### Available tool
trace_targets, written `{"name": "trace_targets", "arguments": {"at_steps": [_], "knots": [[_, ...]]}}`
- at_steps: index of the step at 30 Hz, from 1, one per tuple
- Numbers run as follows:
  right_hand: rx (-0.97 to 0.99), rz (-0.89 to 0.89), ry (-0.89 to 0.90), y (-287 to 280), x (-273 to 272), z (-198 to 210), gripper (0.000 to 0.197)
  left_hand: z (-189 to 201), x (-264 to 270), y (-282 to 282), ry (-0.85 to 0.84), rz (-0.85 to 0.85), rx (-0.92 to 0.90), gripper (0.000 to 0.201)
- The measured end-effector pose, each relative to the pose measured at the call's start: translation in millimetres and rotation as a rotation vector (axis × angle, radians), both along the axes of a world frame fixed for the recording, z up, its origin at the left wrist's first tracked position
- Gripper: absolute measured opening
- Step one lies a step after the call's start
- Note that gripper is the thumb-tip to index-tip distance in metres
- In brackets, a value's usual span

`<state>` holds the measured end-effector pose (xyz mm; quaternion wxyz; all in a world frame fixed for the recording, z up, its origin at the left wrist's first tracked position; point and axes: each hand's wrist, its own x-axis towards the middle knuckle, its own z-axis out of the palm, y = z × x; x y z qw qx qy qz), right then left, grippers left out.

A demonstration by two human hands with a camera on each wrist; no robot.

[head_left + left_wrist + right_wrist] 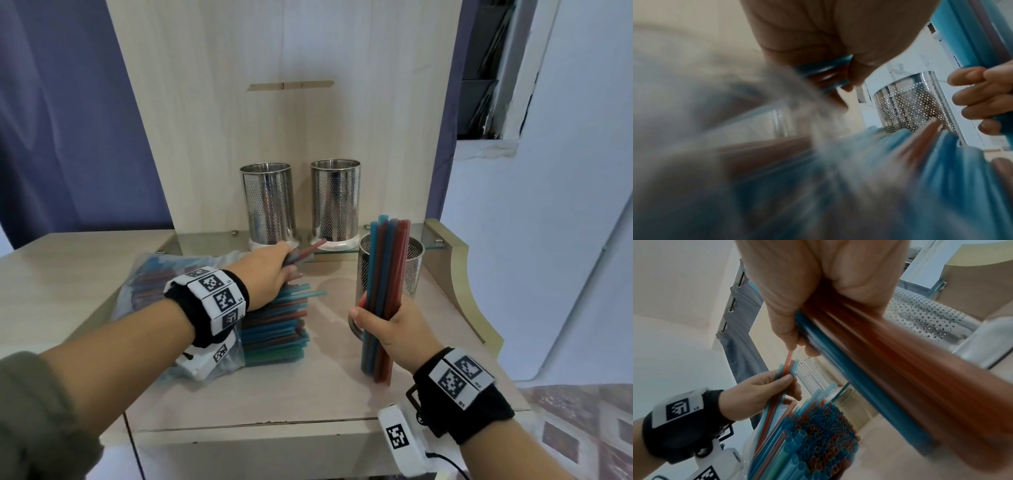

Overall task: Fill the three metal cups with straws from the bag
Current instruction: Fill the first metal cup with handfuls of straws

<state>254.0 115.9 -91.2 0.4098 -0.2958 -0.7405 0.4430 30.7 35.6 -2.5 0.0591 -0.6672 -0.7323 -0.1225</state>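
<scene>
Three perforated metal cups stand on the wooden table: two at the back, the left one [269,202] and the middle one [335,198], and a third [390,270] at the front right. My right hand [376,318] grips an upright bundle of red and blue straws [385,260] in front of the third cup, their lower ends on the table. My left hand [289,263] holds a few straws [308,251] above the straw pile [277,329] that sticks out of the clear bag [154,291]. The right wrist view shows the left hand [785,382] pinching those straws [786,368].
The back cups rest on a glass shelf [205,238] against an upright wooden panel [274,102]. A blue curtain [68,120] hangs at the left and a white wall [565,240] stands at the right. The table's front edge [260,423] lies near me.
</scene>
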Motion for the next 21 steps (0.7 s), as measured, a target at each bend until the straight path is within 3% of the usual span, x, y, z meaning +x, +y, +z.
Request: {"name": "trace_targets", "arguments": {"at_steps": [7, 14, 19, 21], "knots": [[-0.002, 0.007, -0.019, -0.1, 1.2, 0.8, 0.019, 41.1, 25.6, 19.5, -0.164, -0.152, 0.171, 0.01], [-0.036, 0.023, 0.001, -4.4, 0.8, 5.0, 0.02, 87.6, 38.3, 30.1, -0.577, -0.28, 0.477, 0.005], [-0.055, 0.109, 0.08, -11.7, -2.8, 20.8, 0.062, 100.5, 63.2, 15.0, -0.853, -0.473, 0.542, 0.007], [-0.029, 0.122, 0.114, -13.5, -4.8, 32.9, 0.062, 93.7, 75.4, 11.3, -0.911, -0.48, 0.489, 0.011]]}}
